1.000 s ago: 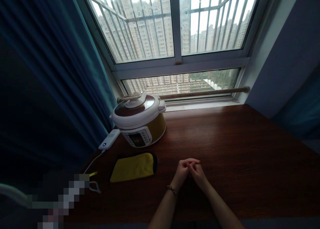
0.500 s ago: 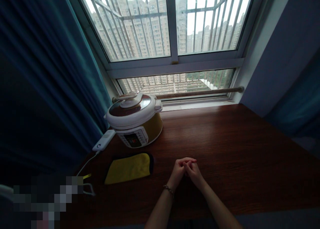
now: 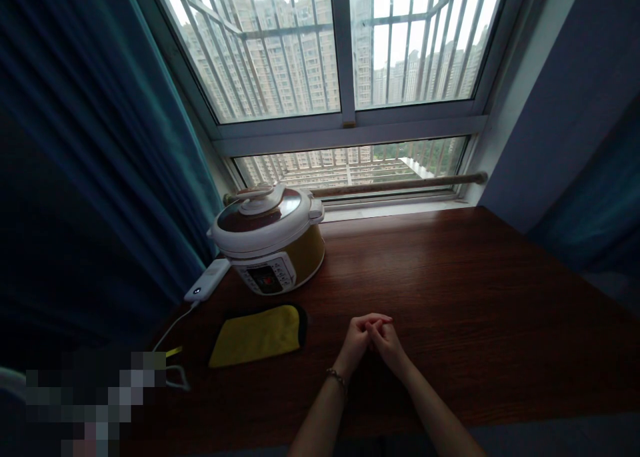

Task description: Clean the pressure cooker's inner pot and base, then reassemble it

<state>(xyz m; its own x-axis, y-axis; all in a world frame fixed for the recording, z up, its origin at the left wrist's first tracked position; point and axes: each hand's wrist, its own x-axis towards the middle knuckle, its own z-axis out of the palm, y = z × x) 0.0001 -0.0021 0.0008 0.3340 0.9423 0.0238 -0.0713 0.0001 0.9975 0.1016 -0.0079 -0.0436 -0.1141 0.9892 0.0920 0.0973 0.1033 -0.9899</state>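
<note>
My left hand [image 3: 356, 337] and my right hand [image 3: 389, 347] are clasped together above the near middle of the brown wooden table [image 3: 450, 297]. Their fingers are folded against each other, and no object shows between them. A beaded bracelet [image 3: 337, 377] circles my left wrist. To the left of my hands, apart from them, lies a yellow cloth [image 3: 255, 337] with a dark border. Behind the cloth stands a white and gold electric pressure cooker [image 3: 270, 244], its lid on and its control panel facing me.
A white power bank [image 3: 207, 280] with a cable [image 3: 173, 327] lies left of the cooker. Blue curtains [image 3: 125, 144] hang at the left. A barred window [image 3: 345, 64] rises behind the table, with a rail [image 3: 400, 185] across its bottom. The lower left corner is pixelated.
</note>
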